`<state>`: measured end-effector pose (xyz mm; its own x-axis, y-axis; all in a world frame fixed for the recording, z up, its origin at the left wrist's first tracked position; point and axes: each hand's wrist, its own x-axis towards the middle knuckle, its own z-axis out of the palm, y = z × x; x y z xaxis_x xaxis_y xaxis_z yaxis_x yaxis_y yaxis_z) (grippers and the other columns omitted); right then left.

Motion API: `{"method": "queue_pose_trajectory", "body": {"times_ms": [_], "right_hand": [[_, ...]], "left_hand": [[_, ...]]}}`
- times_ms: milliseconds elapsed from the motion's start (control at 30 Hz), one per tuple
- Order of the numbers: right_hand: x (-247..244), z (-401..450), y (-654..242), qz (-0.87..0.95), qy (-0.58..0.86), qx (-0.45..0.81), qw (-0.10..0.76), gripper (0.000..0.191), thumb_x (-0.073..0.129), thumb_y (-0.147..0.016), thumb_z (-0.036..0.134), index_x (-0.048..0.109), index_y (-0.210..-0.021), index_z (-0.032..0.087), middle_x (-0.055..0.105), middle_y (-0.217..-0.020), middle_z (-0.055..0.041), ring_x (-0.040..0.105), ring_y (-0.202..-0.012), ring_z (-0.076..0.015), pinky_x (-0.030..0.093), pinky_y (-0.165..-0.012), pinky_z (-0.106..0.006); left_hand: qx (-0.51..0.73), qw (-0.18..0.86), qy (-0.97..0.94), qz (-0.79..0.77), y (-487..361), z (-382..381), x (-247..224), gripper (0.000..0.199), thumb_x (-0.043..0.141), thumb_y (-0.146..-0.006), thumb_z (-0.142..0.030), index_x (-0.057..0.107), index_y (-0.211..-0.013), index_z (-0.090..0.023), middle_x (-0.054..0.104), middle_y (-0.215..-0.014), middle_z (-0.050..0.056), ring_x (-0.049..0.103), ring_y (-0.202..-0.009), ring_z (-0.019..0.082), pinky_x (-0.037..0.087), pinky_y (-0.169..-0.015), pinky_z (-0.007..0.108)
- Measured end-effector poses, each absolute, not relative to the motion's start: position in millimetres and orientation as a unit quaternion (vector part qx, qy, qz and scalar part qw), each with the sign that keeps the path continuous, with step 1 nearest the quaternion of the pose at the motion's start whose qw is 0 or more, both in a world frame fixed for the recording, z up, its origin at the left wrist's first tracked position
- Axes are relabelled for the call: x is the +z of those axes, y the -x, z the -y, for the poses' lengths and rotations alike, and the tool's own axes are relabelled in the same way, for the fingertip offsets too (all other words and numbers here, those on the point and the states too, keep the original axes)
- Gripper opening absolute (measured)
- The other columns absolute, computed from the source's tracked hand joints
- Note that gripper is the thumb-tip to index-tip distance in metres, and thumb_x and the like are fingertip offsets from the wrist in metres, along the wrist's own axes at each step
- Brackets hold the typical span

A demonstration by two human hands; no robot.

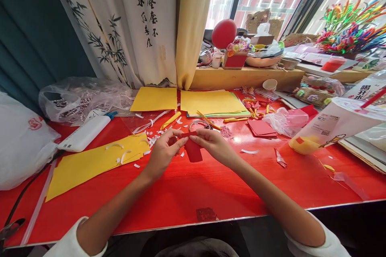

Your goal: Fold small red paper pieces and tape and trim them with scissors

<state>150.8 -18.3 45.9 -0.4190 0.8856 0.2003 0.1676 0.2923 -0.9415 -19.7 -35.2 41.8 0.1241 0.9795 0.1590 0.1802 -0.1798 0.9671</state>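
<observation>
A small dark red paper piece point(194, 152) is pinched at its top edge between my two hands, above the red table. My left hand point(165, 150) grips its upper left corner with thumb and fingers. On the upper right corner, the thumb and forefinger of my right hand point(212, 143) are closed. The paper hangs down below the fingertips. Just behind the hands lies a roll of clear tape point(199, 123), with white paper scraps point(154, 138) scattered to the left. A stack of red paper squares point(261, 128) rests to the right.
Yellow sheets point(96, 164) lie at left, with more yellow paper point(212, 102) at the back. A tilted drink cup point(337, 124) stands at right. A yellow utility knife point(170, 121), a white box point(84, 133) and plastic bags point(21, 144) are also on the table point(169, 204).
</observation>
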Motion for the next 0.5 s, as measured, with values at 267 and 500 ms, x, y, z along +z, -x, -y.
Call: {"method": "queue_pose_trajectory", "body": {"times_ms": [267,500], "right_hand": [[46.2,19.3,-150.8,0.700,0.370,0.470,0.391,0.026,0.051,-0.087,0.040,0.061,-0.079,0.017,0.059,-0.073,-0.0027,0.056,-0.072,-0.0156,0.047,-0.061,-0.029],[43.9,18.4,-150.8,0.701,0.370,0.471,0.387,0.026,0.050,-0.087,0.041,0.062,-0.080,0.019,0.060,-0.073,-0.0030,0.056,-0.072,-0.0161,0.047,-0.061,-0.029]], "left_hand": [[0.465,0.442,-0.604,-0.473,20.0,34.1,41.0,0.022,0.063,-0.077,-0.037,0.052,-0.079,-0.018,0.044,-0.052,-0.007,0.042,-0.050,0.007,0.032,-0.051,0.020],[0.466,0.446,-0.599,-0.474,19.1,35.4,43.8,0.025,0.063,-0.076,-0.037,0.050,-0.070,-0.017,0.045,-0.053,-0.006,0.041,-0.052,0.007,0.032,-0.052,0.020]]}}
